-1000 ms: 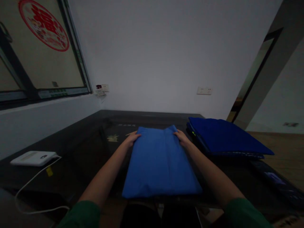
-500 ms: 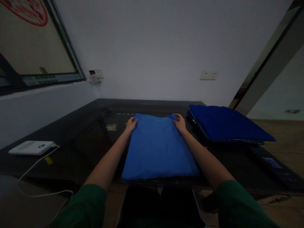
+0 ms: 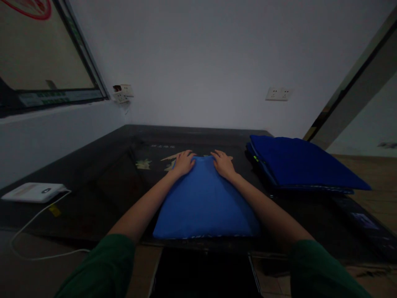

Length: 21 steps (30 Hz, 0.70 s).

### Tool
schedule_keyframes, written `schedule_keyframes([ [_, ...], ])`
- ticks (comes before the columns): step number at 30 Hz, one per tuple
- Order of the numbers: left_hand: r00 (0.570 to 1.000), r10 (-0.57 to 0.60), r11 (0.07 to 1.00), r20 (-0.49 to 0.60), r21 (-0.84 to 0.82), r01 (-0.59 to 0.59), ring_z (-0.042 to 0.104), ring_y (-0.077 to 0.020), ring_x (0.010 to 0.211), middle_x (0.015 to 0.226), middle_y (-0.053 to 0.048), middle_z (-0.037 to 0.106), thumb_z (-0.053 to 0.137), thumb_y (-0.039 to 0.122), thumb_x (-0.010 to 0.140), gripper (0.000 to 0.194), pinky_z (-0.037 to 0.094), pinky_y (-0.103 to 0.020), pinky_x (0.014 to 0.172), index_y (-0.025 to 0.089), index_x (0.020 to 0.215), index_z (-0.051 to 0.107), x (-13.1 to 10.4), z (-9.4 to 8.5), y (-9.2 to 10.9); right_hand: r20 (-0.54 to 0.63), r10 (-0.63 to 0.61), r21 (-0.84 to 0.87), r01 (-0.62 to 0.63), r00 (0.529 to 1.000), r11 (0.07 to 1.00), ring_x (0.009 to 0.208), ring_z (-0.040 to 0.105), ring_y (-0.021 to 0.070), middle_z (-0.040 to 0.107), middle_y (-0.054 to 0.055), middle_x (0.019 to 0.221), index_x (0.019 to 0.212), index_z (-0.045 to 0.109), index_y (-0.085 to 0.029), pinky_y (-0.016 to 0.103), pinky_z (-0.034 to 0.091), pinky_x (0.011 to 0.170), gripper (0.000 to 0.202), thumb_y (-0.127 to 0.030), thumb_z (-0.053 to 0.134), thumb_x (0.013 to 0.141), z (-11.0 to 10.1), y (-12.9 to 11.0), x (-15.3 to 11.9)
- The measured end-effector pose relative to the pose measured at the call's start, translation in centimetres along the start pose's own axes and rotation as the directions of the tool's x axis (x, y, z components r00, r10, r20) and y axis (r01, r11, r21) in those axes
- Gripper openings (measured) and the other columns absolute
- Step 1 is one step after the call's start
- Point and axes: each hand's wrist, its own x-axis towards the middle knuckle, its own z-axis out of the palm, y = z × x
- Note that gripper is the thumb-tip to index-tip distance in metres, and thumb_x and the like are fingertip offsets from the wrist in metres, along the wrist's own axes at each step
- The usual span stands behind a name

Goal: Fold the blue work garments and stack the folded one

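A folded light-blue cloth [image 3: 206, 203] lies on the dark table in front of me, its near edge close to the table's front edge. My left hand [image 3: 185, 162] rests on its far left corner, fingers stretched out and lying flat. On the far right corner lies my right hand [image 3: 223, 163], its fingers also extended and slightly spread. Between the two hands a short stretch of the cloth's far edge shows. Both palms cover the corners beneath them.
A stack of folded dark-blue cloth [image 3: 307, 163] sits at the right on the dark table [image 3: 102, 178]. A dark device with a lit screen [image 3: 366, 220] lies near the right front. At the left is a white power bank [image 3: 35, 192] with a white cable [image 3: 34, 219].
Both hands have moved inward, closer together along the cloth's far edge. Their fingers have gone from pinching the corners to lying flat on the cloth.
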Motion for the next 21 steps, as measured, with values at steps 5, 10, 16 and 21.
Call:
schedule_keyframes([
  [5,0.984,0.048,0.999,0.172,-0.009,-0.047,0.023,-0.0289,0.142,0.156,-0.005,0.028,0.029,0.046,0.097,0.051,0.017,-0.052,0.113,0.032,0.146,0.032,-0.8,2.9,-0.1,0.234,0.012,0.005,-0.013,0.972,1.0,0.143,0.022,0.0274,0.024,0.008,0.157,0.149,0.029,-0.022,0.049,0.02,0.114,0.056,-0.044,0.027,0.098,2.5,0.6,0.0],
  [10,0.99,-0.055,0.998,0.133,0.024,0.053,0.032,-0.0284,0.138,0.153,-0.005,0.035,0.025,0.052,0.096,0.055,0.02,-0.048,0.113,0.03,0.146,0.034,-1.7,2.9,-1.6,0.223,0.102,-0.009,-0.103,0.969,0.995,0.143,0.022,0.026,0.027,0.01,0.155,0.151,0.023,-0.027,0.05,0.017,0.114,0.062,-0.056,0.025,0.096,3.1,2.5,-0.8],
  [16,0.98,-0.139,0.99,0.144,0.045,0.133,0.03,-0.0305,0.139,0.15,-0.006,0.039,0.026,0.057,0.095,0.057,0.018,-0.051,0.113,0.03,0.145,0.037,-1.6,2.9,-2.0,0.192,0.216,-0.017,-0.217,0.957,0.976,0.144,0.02,0.0277,0.029,0.015,0.154,0.149,0.029,-0.019,0.059,0.01,0.112,0.067,-0.058,0.023,0.095,3.3,2.6,-1.2],
  [21,0.982,-0.151,0.986,0.118,0.084,0.142,0.028,-0.0305,0.14,0.151,-0.01,0.037,0.028,0.052,0.096,0.055,0.015,-0.053,0.114,0.027,0.144,0.038,-1.7,2.3,-1.4,0.162,0.226,-0.024,-0.225,0.961,0.974,0.144,0.019,0.029,0.029,0.018,0.153,0.147,0.033,-0.013,0.06,0.008,0.112,0.066,-0.055,0.026,0.096,2.8,2.5,-1.1],
])
